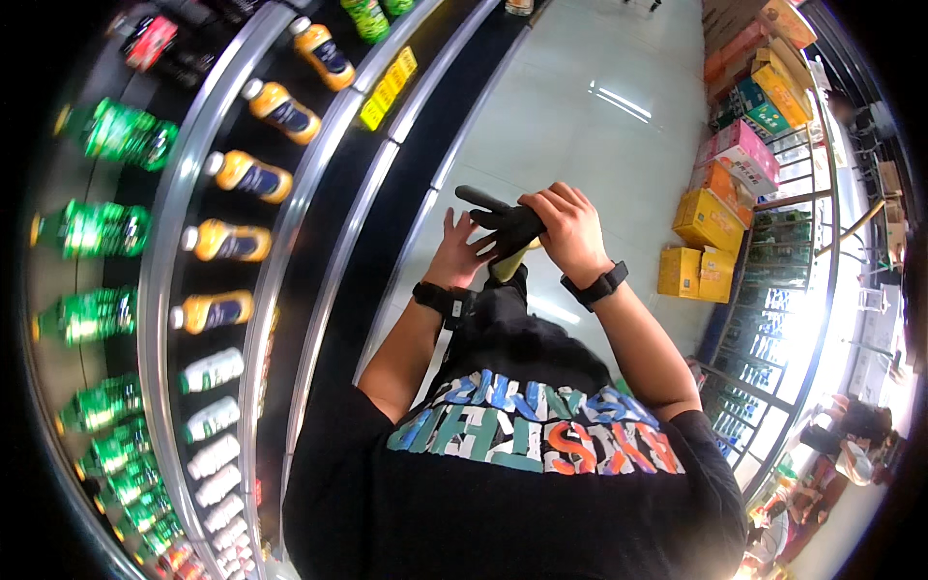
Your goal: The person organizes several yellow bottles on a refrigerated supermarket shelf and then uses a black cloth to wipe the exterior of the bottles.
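Observation:
A dark knit work glove (pixel 511 221) hangs between my two bare hands in front of my body. My right hand (pixel 569 225) grips its cuff end, fingers curled over the fabric. Beside the glove's fingers, my left hand (pixel 460 250) has its fingers spread; whether it touches the glove I cannot tell. A yellow-green piece (pixel 511 262) shows just below the glove, partly hidden by it. Each wrist wears a black strap.
To the left stand shelves with orange drink bottles (pixel 254 176), green bottles (pixel 109 230) and yellow price tags (pixel 389 88). Along the right, yellow cartons (pixel 696 274) and a pink carton (pixel 743 156) stand by glass-front coolers (pixel 776 290). People are at the lower right.

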The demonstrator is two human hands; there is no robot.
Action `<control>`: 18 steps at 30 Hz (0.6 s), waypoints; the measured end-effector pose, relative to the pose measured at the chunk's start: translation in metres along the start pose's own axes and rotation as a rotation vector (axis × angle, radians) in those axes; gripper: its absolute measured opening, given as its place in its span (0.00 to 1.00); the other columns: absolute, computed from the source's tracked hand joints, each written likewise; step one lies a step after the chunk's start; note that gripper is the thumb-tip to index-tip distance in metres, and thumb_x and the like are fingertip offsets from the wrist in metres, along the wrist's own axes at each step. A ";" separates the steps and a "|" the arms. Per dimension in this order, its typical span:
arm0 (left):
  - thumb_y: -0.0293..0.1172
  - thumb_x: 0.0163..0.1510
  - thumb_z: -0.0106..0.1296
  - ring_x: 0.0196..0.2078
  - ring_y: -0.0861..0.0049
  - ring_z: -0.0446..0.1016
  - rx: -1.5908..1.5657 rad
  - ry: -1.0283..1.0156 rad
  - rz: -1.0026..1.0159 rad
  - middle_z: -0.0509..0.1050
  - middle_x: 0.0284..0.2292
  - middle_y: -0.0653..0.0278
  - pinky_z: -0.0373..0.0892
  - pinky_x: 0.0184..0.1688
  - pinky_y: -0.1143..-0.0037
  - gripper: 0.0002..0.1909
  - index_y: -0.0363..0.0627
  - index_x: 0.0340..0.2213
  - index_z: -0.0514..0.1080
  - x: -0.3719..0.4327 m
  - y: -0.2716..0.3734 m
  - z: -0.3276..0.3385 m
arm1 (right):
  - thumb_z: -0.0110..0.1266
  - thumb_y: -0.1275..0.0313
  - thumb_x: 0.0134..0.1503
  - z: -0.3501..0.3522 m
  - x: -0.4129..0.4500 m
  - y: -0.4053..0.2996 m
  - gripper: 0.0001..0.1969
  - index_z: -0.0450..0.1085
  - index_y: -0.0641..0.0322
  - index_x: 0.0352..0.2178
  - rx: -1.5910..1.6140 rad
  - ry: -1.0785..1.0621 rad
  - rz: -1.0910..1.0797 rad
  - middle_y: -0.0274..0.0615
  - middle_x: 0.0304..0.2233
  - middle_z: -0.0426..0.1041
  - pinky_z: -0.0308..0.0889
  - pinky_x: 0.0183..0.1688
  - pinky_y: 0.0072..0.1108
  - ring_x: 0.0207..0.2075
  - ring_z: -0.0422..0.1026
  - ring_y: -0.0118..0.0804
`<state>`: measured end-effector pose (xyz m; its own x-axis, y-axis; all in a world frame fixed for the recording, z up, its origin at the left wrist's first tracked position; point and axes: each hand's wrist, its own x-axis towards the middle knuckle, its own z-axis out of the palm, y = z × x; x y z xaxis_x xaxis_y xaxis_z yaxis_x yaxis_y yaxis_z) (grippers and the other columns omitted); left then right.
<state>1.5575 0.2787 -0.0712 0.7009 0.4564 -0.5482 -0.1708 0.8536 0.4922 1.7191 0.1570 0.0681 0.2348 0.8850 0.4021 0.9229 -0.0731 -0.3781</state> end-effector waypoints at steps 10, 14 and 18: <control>0.39 0.52 0.60 0.53 0.79 0.62 0.711 -0.210 0.022 0.70 0.45 0.70 0.56 0.54 0.71 0.26 0.49 0.51 0.67 0.144 0.039 0.090 | 0.57 0.77 0.39 -0.019 0.110 0.123 0.16 0.71 0.56 0.35 -0.027 0.025 0.012 0.33 0.30 0.73 0.58 0.46 0.28 0.39 0.70 0.36; 0.37 0.53 0.59 0.58 0.73 0.60 0.626 -0.315 -0.012 0.66 0.52 0.65 0.51 0.62 0.71 0.29 0.44 0.54 0.64 0.180 0.049 0.094 | 0.59 0.75 0.39 -0.019 0.149 0.157 0.18 0.72 0.55 0.37 0.094 0.021 -0.032 0.32 0.32 0.74 0.55 0.50 0.28 0.43 0.69 0.36; 0.35 0.54 0.58 0.56 0.73 0.63 0.139 -0.239 0.015 0.67 0.53 0.61 0.55 0.61 0.69 0.27 0.44 0.54 0.64 0.207 0.041 0.097 | 0.62 0.71 0.42 -0.015 0.182 0.195 0.20 0.71 0.56 0.40 0.276 0.001 0.002 0.35 0.40 0.73 0.54 0.51 0.30 0.46 0.67 0.40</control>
<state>1.7627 0.3840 -0.0984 0.8451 0.3828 -0.3731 -0.0976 0.7968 0.5963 1.9464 0.2969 0.0801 0.2371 0.8846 0.4016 0.8041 0.0533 -0.5921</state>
